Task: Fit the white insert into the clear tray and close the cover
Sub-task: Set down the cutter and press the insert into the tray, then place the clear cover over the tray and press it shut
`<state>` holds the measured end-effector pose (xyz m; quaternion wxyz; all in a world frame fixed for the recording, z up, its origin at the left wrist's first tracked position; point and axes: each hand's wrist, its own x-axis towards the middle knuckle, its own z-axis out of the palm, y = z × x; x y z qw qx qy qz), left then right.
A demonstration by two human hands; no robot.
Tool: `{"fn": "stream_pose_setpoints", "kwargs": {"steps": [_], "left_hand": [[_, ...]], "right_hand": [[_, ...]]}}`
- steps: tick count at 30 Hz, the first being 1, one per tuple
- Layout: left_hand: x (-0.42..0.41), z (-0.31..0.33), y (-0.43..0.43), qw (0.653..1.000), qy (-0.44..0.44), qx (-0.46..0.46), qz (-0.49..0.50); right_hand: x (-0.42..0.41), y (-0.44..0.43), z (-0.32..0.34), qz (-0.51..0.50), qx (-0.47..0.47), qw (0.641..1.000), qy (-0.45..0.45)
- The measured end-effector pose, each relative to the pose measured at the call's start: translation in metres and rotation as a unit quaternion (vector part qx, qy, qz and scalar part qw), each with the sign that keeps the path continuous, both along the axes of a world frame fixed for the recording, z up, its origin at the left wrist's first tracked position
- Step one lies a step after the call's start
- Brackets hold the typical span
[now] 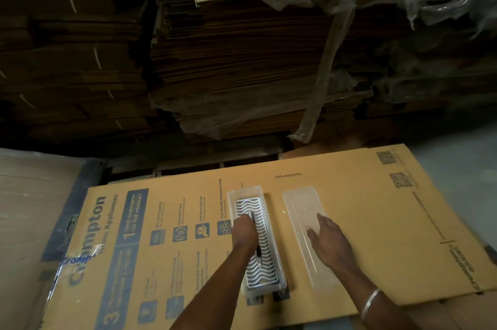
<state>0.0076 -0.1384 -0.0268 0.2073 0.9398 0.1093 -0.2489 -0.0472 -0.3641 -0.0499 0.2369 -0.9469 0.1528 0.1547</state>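
1. Left hand (pixel 244 231), fingers curled together, presses the white wavy-slotted plastic insert (pixel 259 243) inside the long clear plastic tray (pixel 256 246); push evenly until flat.
2. Right hand (pixel 329 242), fingers spread apart, rests on the clear flat cover (pixel 306 224) at the tray's 3 o'clock; lift it squarely.

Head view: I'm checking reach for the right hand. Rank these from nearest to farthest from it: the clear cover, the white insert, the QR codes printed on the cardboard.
1. clear cover: under the right hand.
2. white insert: to its left, in the clear tray.
3. QR codes: far right on the cardboard.
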Motion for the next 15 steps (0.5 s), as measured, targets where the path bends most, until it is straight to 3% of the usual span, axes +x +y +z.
{"fn": "stream_pose_setpoints", "kwargs": {"steps": [7, 15], "left_hand": [[-0.005, -0.009, -0.005, 0.999, -0.022, 0.044, -0.019], [-0.012, -0.014, -0.001, 0.995, -0.095, 0.023, -0.018]], "right_hand": [[-0.010, -0.001, -0.007, 0.028, -0.056, 0.998, 0.029], [-0.010, 0.005, -0.003, -0.019, -0.085, 0.994, 0.068]]}}
